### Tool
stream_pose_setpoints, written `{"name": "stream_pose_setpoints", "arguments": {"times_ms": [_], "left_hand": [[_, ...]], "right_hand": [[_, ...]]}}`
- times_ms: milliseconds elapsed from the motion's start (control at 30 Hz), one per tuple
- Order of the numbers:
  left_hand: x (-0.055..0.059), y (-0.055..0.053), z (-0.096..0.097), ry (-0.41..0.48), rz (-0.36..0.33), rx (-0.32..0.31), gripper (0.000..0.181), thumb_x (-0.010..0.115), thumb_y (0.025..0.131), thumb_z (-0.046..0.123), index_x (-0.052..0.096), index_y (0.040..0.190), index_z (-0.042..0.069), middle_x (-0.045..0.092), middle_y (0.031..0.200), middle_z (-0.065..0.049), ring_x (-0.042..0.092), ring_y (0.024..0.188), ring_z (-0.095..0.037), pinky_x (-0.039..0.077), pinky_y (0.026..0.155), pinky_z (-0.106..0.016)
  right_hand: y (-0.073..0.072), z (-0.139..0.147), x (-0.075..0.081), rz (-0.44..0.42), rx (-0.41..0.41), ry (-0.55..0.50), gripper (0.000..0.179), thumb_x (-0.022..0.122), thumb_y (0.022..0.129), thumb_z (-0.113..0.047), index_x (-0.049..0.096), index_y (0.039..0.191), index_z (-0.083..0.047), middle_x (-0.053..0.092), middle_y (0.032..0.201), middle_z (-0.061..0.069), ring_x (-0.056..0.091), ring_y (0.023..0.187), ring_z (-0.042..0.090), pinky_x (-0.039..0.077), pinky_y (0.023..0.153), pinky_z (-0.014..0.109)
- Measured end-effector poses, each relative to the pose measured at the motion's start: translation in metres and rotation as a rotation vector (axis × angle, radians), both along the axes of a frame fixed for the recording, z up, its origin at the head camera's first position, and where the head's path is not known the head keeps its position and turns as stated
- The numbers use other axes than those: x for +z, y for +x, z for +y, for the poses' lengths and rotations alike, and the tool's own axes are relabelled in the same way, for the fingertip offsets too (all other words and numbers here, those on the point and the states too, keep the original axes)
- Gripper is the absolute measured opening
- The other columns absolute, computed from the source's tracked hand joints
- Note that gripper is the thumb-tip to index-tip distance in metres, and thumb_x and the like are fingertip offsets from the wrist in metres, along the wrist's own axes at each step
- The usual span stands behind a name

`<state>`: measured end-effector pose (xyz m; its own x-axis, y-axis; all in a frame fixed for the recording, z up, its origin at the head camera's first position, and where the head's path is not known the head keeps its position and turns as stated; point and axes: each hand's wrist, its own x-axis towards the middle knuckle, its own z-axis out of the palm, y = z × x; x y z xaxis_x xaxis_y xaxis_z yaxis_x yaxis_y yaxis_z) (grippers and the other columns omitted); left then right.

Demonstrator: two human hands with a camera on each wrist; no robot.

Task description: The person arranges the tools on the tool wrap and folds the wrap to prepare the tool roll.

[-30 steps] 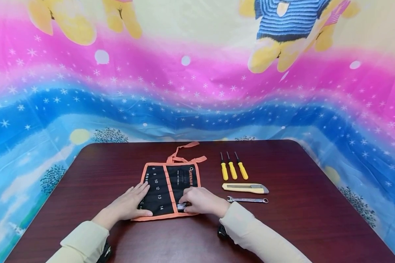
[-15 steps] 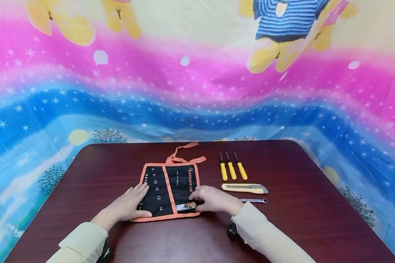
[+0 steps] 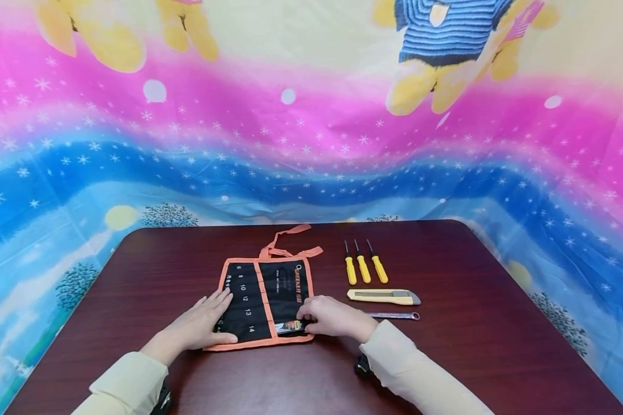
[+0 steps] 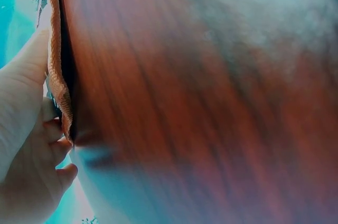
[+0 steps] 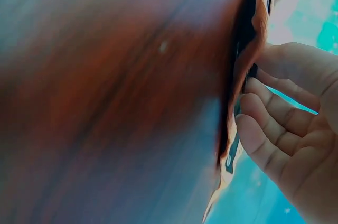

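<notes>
A black tool roll (image 3: 285, 282) with orange trim lies unrolled on the table, its pocket column numbered from 6 to 14. My left hand (image 3: 197, 321) rests on its left side, fingers spread. At its lower right, my right hand (image 3: 334, 317) pinches the right end of a small flat item (image 3: 289, 327) with a silver end and a red-and-yellow label. That item lies across the roll's bottom pocket; its exact kind is unclear. In the right wrist view, the thumb and fingertips (image 5: 252, 131) are at the roll's orange edge (image 5: 248, 60), with something dark between them.
To the right of the roll lie three yellow-handled screwdrivers (image 3: 363, 269), a pale yellow utility knife (image 3: 384, 296) and a combination wrench (image 3: 397, 315), partly hidden by my right hand. Orange ties (image 3: 285, 242) trail from the roll's far edge. A printed cloth backdrop (image 3: 311, 173) stands behind the table (image 3: 270, 386).
My right hand has moved right along the labelled item, uncovering its label, then slightly back left with it. The item now sits a little further left. My left hand stays in place.
</notes>
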<state>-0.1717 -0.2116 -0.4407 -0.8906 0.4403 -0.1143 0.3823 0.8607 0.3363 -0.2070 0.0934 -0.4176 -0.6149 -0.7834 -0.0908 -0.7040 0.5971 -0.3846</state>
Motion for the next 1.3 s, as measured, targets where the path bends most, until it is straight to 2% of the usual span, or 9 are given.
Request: {"name": "stream_pose_setpoints", "arguments": {"times_ms": [367, 633, 900, 1100, 1300], "left_hand": [[0.001, 0.000, 0.001, -0.003, -0.002, 0.016, 0.096, 0.059, 0.077, 0.062, 0.033, 0.139, -0.006, 0.027, 0.144, -0.024, 0.022, 0.133, -0.037, 0.018, 0.104, -0.055], [0.003, 0.001, 0.001, -0.004, -0.009, 0.022, 0.095, 0.058, 0.078, 0.062, 0.033, 0.139, -0.006, 0.027, 0.144, -0.023, 0.021, 0.133, -0.037, 0.017, 0.104, -0.056], [0.005, 0.001, 0.003, -0.010, -0.026, 0.033, 0.096, 0.057, 0.078, 0.063, 0.032, 0.140, -0.006, 0.027, 0.144, -0.023, 0.020, 0.133, -0.037, 0.016, 0.104, -0.056], [0.005, 0.001, 0.003, -0.021, -0.027, 0.041, 0.097, 0.057, 0.078, 0.064, 0.031, 0.140, -0.005, 0.027, 0.144, -0.023, 0.020, 0.134, -0.037, 0.016, 0.105, -0.055], [0.005, 0.001, 0.004, -0.023, -0.030, 0.043, 0.096, 0.056, 0.078, 0.064, 0.031, 0.140, -0.005, 0.027, 0.144, -0.023, 0.020, 0.134, -0.037, 0.015, 0.105, -0.055]], "right_hand": [[0.002, -0.022, -0.001, 0.065, 0.044, 0.025, 0.017, 0.069, 0.082, -0.011, 0.071, 0.099, -0.012, 0.056, 0.081, -0.007, 0.047, 0.067, 0.004, 0.042, 0.059, 0.014], [0.002, -0.028, -0.002, 0.062, 0.027, 0.039, 0.017, 0.070, 0.082, -0.012, 0.072, 0.099, -0.012, 0.057, 0.080, -0.006, 0.048, 0.066, 0.004, 0.043, 0.059, 0.014], [0.002, -0.036, -0.002, 0.065, 0.037, 0.043, 0.019, 0.071, 0.082, -0.013, 0.072, 0.101, -0.011, 0.064, 0.091, -0.004, 0.053, 0.074, 0.001, 0.046, 0.068, 0.014], [0.004, -0.042, 0.000, 0.086, 0.058, 0.044, 0.019, 0.070, 0.082, -0.012, 0.072, 0.101, -0.010, 0.066, 0.091, -0.003, 0.054, 0.075, 0.000, 0.046, 0.067, 0.013], [0.005, -0.046, -0.001, 0.080, 0.058, 0.041, 0.019, 0.069, 0.083, -0.012, 0.072, 0.101, -0.011, 0.065, 0.087, -0.004, 0.052, 0.069, 0.000, 0.044, 0.062, 0.011]]}}
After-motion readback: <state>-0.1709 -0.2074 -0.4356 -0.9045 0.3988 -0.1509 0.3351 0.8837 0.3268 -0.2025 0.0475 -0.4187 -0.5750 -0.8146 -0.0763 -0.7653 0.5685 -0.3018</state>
